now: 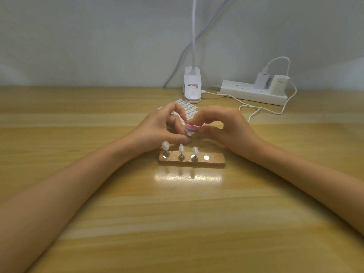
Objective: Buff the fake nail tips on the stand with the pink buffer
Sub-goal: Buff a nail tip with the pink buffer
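Observation:
A wooden stand [214, 160] lies on the table in front of me. Three white nail tips on metal pegs [181, 152] stand along its left half, and one bare metal disc [206, 158] shows to their right. Behind the stand, my left hand [157, 131] pinches a small peg with a nail tip [188, 133], lifted off the stand. My right hand [222, 127] grips the pink buffer [192, 127] and holds it against that tip.
A sheet of white oval stickers [187, 108] lies behind my hands. Further back stand a white clip lamp base [192, 85] and a white power strip [254, 92] with chargers and a trailing cable [254, 113].

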